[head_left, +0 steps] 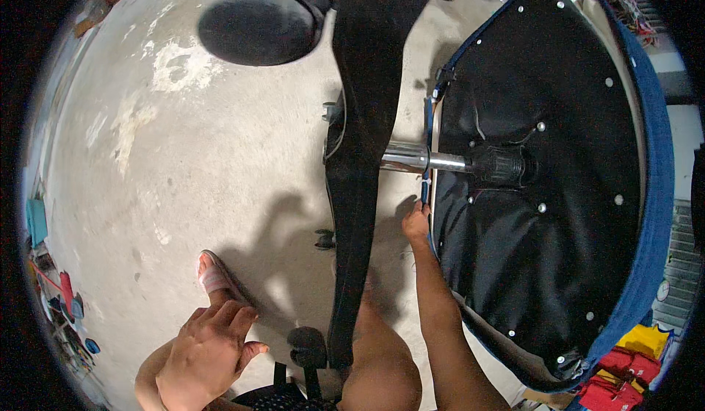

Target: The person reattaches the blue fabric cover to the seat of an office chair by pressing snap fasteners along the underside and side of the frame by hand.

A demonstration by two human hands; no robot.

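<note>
Floor [198, 183]: pale, scuffed concrete, lighter patches at upper left. Room: assorted clutter along the rim; red and yellow packages [613, 389] at lower right.

Seat [573, 139], blue, with studded black underside: on the right, beyond a long black bar [367, 117]; underside turned toward the viewer and leftward, long axis running up and down the view. Chrome post [404, 156]: level, pointing left from seat to bar.

Right hand [416, 221]: at the seat's near-left edge, fingers bunched there; pinch or mere contact, cannot tell. Left hand [205, 356]: above the floor, fingers loosely curled, thumb apart, holding nothing.
</note>
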